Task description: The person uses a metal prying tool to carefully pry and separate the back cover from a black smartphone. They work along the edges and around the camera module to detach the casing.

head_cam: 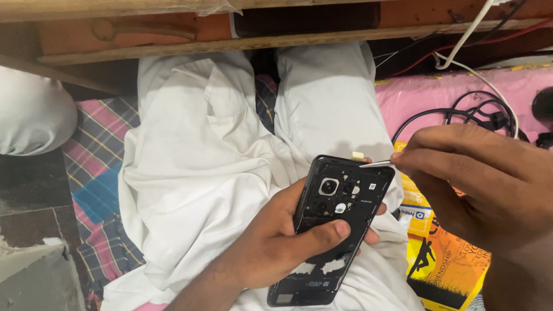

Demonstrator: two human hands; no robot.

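Head view first — what's each hand doing?
— Left hand (271, 247) is wrapped around an opened black phone (337, 222), back cover off, held over the lap in white trousers (322, 103). Right hand (484, 178) pinches thin metal tweezers (377, 164), tips at the phone's top edge beside a small pale yellow piece (358, 155).
— How would you handle it?
— I'd keep the phone braced, the tweezers shallow, and lift gently near the camera lens (329, 186).
— Anything nearby?
— Black cables (461, 115) and a yellow packet (446, 259) to the right.

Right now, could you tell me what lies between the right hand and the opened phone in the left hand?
In the head view, thin metal tweezers bridge the right hand and the phone, tip at its top edge beside a small pale piece.
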